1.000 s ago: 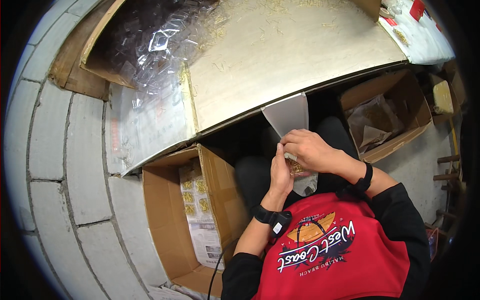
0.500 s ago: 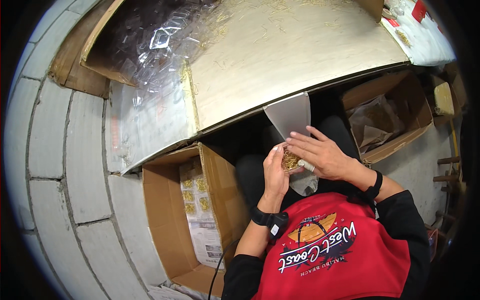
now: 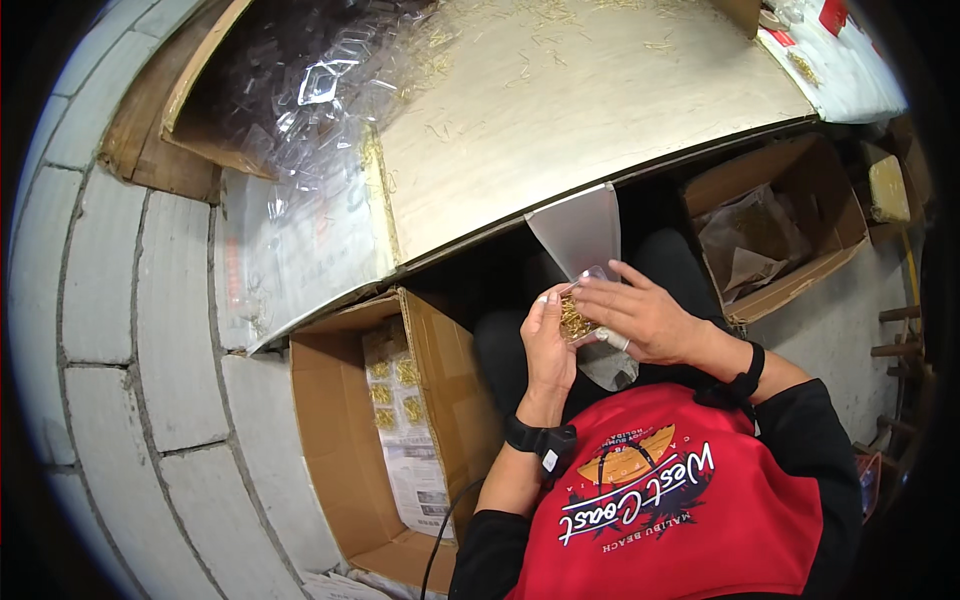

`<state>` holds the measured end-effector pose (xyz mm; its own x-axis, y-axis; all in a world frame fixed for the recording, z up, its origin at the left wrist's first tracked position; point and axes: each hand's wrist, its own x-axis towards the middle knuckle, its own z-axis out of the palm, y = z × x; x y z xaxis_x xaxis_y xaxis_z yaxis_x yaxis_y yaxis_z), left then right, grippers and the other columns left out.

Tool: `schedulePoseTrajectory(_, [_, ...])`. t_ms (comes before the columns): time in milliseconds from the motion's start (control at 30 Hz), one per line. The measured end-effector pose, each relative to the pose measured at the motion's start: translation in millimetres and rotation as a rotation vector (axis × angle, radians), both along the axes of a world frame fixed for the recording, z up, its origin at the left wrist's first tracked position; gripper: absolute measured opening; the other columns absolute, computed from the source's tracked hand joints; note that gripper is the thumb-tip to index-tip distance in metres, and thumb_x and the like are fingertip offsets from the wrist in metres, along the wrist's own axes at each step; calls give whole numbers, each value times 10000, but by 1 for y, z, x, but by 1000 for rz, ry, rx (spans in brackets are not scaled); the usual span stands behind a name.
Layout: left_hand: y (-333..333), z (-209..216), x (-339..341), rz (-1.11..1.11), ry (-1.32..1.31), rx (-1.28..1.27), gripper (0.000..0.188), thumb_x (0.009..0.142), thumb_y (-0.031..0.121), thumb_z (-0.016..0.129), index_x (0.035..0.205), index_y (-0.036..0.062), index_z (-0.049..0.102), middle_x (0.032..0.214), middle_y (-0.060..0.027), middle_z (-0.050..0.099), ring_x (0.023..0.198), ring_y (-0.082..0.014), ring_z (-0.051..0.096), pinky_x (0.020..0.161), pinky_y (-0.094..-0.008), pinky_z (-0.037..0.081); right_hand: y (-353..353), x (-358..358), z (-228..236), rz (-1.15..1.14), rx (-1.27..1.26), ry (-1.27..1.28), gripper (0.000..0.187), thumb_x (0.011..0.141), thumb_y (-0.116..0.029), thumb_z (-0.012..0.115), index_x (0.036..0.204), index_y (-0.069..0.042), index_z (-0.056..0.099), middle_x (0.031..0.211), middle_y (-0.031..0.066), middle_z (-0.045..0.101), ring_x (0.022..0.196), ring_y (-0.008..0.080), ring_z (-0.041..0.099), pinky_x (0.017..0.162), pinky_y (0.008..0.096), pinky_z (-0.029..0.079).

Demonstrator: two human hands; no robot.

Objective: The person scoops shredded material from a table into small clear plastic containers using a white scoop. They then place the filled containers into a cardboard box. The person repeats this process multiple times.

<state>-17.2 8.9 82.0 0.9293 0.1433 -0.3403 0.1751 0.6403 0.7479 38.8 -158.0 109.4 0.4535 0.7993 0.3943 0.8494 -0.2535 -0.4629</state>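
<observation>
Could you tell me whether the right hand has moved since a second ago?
Yes. The right hand has slid slightly rightward and lower, away from the table edge, over the small clear box.

We wear a red apron with a printed emblem over black long sleeves, pushed up behind each hand, and a black band just behind each wrist.

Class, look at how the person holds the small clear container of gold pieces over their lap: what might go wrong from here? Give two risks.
1. The clear container is pinched between the left hand and right hand, away from the table; a slip may scatter its gold pieces onto the lap or floor.
2. The open cardboard box sits just below and to the left, so dropped pieces could fall among the packets in it.
</observation>
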Motion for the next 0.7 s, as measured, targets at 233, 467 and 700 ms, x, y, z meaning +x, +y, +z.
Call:
schedulePoseTrajectory(233, [2,-14,-1,82,73,72,286,990,278,448,1110,40,552,950,-70,641,810,-171,667,595,-312,591,7,-6,0,-22,-115,-30,512,757,-71,646,1249,-27,509,1314,136,511,1225,265,495,1085,502,283])
schedulePoseTrajectory(467, [12,0,-5,-60,-80,-241,406,970,280,370,1277,21,433,1231,-149,544,1100,-286,576,843,-441,541,-1,8,7,-146,236,124,414,779,-15,625,1187,-28,553,1222,151,579,1148,313,557,1009,462,405])
schedulePoseTrajectory(700, [18,1,-12,-76,-147,-218,515,833,1,495,1331,5,362,1287,-178,480,1204,-325,501,972,-508,472,-10,8,3,-216,273,112,354,752,31,613,1104,9,578,1136,170,603,1080,333,585,947,438,462])
